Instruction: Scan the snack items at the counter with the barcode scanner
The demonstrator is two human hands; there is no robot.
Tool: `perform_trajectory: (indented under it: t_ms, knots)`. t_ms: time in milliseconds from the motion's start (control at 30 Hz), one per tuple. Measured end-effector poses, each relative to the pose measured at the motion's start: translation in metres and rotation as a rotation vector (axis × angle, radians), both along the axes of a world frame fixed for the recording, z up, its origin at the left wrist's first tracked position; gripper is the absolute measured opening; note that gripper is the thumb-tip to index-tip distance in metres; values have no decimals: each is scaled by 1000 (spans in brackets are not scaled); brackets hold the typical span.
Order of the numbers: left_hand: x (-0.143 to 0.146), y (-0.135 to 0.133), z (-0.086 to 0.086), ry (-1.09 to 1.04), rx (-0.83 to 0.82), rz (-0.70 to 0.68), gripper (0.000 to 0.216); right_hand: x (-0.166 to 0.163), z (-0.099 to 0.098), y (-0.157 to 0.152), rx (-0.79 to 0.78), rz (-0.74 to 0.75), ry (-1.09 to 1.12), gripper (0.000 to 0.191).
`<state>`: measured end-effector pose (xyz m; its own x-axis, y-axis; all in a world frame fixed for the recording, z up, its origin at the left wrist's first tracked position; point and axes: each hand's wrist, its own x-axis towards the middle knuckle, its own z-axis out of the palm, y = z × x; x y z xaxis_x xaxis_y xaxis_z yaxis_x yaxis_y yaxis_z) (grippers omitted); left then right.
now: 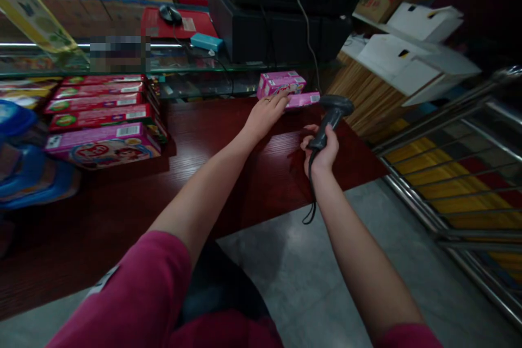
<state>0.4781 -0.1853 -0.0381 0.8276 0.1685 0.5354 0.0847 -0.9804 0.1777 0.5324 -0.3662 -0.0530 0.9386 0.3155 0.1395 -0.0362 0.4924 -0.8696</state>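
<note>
My right hand (pixel 323 148) is wrapped round the handle of a dark grey barcode scanner (pixel 333 114). The scanner's head is up near the right end of a flat pink box (pixel 304 99) that shows a barcode. My left hand (pixel 266 115) lies at the left end of this box, its fingers bent over it, with a ring on one finger. Just behind stands a second pink box (pixel 281 83), close to the left fingertips. The underside of the left hand is hidden, and so is the thumb's grip.
On the dark red wooden table (pixel 196 185), a row of red boxes (pixel 98 119) ends in a pink box (pixel 104 147). Blue-lidded tubs (pixel 36 174) stand at the left. Behind are a glass counter, a mouse (pixel 170 14) and black machines (pixel 281 32). A metal rack (pixel 444 185) stands right.
</note>
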Motion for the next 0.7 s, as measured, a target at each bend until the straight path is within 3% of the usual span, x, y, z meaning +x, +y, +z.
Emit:
perform_trajectory:
  t_ms: [100,233,367,500,600,700]
  knots:
    - [-19,-4,2,-26,-58,6,47,1,0,-3,-3,-144,-24,36]
    - [-72,2,-2,-99,-140,35,54,1,3,-7,-36,-95,-40,38]
    - [-144,21,-8,-144,-181,113,53,-19,13,-4,-75,73,-78,37]
    - [-200,40,-9,-196,-221,324,53,-68,21,2,-125,401,-67,24]
    - [-219,45,-8,-254,-273,412,57,-106,21,7,-144,577,-84,20]
    - [-223,44,-8,-269,-323,408,59,-126,18,12,-155,639,-94,21]
